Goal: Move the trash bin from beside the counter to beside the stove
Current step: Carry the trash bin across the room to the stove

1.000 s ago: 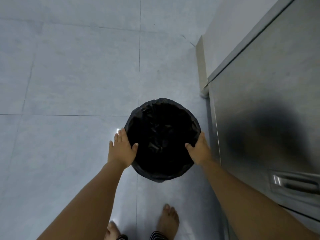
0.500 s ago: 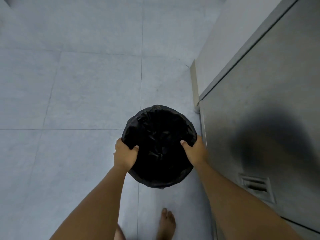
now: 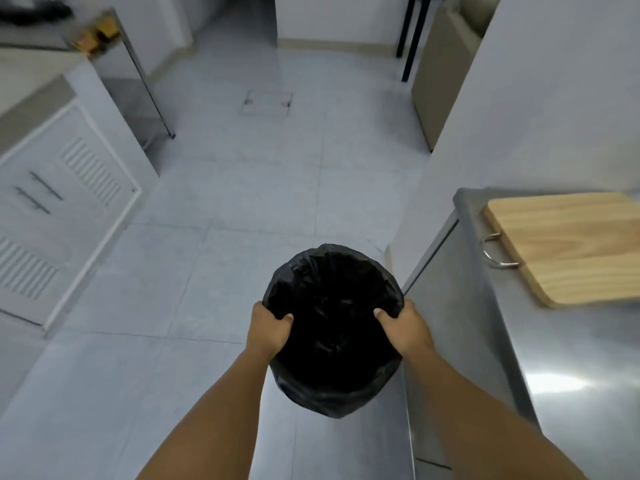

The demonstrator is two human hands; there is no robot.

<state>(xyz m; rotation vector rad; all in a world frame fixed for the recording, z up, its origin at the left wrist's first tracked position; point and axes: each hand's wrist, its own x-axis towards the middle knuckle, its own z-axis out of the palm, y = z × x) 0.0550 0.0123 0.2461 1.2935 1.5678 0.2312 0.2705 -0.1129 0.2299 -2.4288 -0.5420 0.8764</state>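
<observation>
The trash bin (image 3: pixel 332 327) is round and lined with a black plastic bag; I see straight down into its dark inside. My left hand (image 3: pixel 266 329) grips its left rim, thumb hooked inside. On the right rim my right hand (image 3: pixel 403 329) holds the same way. The bin hangs in front of me over the tiled floor, close to the front of the steel counter (image 3: pixel 561 368) on my right. No stove is recognisable in view.
A wooden cutting board (image 3: pixel 571 247) with a metal handle lies on the steel counter. White cabinets with louvred doors (image 3: pixel 65 209) line the left side. A metal-legged shelf (image 3: pixel 138 81) stands further back on the left. A floor hatch (image 3: pixel 266 102) lies ahead.
My view has tilted up from the floor to the kitchen aisle. Both hands went from resting beside the rim to gripping it, and the bin appears raised off the floor.
</observation>
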